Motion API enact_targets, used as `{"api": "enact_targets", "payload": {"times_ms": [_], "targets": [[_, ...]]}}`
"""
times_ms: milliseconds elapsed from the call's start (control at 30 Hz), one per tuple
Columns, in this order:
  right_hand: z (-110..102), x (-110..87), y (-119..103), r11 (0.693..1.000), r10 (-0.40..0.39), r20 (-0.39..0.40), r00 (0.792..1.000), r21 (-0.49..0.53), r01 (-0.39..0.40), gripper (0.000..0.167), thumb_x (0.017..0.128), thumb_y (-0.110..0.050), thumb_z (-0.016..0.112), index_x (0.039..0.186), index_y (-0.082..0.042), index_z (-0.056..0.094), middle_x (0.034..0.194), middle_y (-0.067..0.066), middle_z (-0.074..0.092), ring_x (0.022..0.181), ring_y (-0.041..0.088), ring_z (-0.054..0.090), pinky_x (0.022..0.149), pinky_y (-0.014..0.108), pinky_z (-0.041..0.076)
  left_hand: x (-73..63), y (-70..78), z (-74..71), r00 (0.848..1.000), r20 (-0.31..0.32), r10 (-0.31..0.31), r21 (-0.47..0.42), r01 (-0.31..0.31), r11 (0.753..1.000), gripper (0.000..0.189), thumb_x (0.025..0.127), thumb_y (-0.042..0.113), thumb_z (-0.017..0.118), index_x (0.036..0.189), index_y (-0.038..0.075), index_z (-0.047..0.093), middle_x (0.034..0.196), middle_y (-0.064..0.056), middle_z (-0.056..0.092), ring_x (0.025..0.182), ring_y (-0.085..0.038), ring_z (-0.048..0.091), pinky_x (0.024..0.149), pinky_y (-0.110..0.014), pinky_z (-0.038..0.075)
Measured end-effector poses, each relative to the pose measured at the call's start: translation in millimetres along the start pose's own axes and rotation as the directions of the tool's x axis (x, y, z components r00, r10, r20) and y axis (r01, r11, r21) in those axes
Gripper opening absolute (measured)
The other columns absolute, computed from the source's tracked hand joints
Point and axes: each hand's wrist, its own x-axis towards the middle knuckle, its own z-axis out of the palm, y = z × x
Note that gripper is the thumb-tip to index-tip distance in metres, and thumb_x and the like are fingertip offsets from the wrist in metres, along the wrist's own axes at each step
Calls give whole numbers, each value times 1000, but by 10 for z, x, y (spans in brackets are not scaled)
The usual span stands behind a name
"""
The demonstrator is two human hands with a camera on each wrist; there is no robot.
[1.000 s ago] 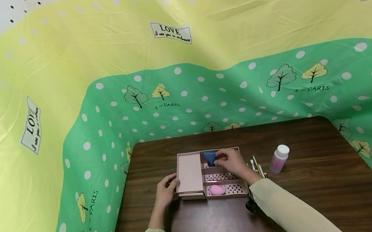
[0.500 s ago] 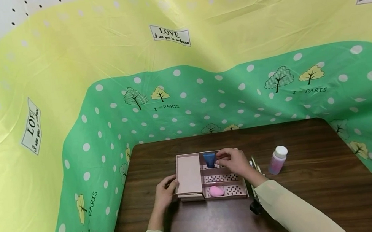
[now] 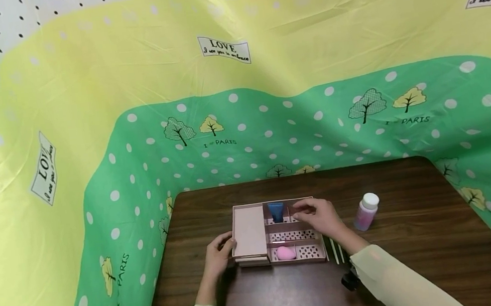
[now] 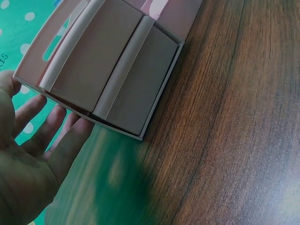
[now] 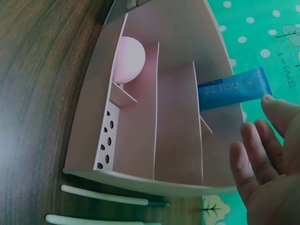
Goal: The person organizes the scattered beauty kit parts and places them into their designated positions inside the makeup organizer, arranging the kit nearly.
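Note:
A pale pink desktop organizer (image 3: pixel 249 231) stands on the table, with open compartments on its right and two drawers (image 4: pixel 136 79) in its front left. My left hand (image 3: pixel 217 253) rests against its left side, fingers extended along the wall. A blue squeeze tube (image 5: pixel 232 89) stands upright in the back compartment, left of a small divider. Just right of the tube, my right hand (image 3: pixel 323 217) hovers over the organizer's back right with fingers apart and nothing between them. In the front compartment lies a pink egg-shaped makeup sponge (image 3: pixel 286 253).
Thin sticks with pale handles (image 5: pixel 103 194) lie on the table along the organizer's right side. Farther right stands a white-capped pink bottle (image 3: pixel 366 211). A green and yellow patterned curtain (image 3: pixel 244 138) hangs behind the table (image 3: pixel 418 234).
My right hand has let go of the blue squeeze tube and drawn away to the right. The tube stays standing in its compartment. My left hand has kept its place.

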Motion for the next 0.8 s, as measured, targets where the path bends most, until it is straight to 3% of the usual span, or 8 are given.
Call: {"api": "enact_targets", "payload": {"times_ms": [167,567,800], "targets": [[-59,-92,35,1000,-24,-15,1000,-20,24,26,88,-14,82,113,-8,77,101,7,77,83,17,70,69,24,58,-113,195,2,1000,13,13,1,-13,1000,34,99,12,68,129,-3,67,114,-20,68,82,-15,66,66,-39,63],[-223,-343,183,998,-55,-56,997,-45,52,28,86,-17,84,112,-9,77,96,3,77,81,8,68,66,23,58,-119,199,10,999,2,33,27,-33,999,32,98,11,68,128,-2,68,119,-24,68,88,-13,64,69,-28,61],[-307,-464,278,997,-73,-65,995,-40,70,29,86,-13,84,112,-3,76,100,14,77,80,10,69,65,25,59,-116,208,0,999,-6,45,47,-44,998,32,98,12,68,127,-2,69,119,-22,69,90,-13,64,73,-28,60]]}}
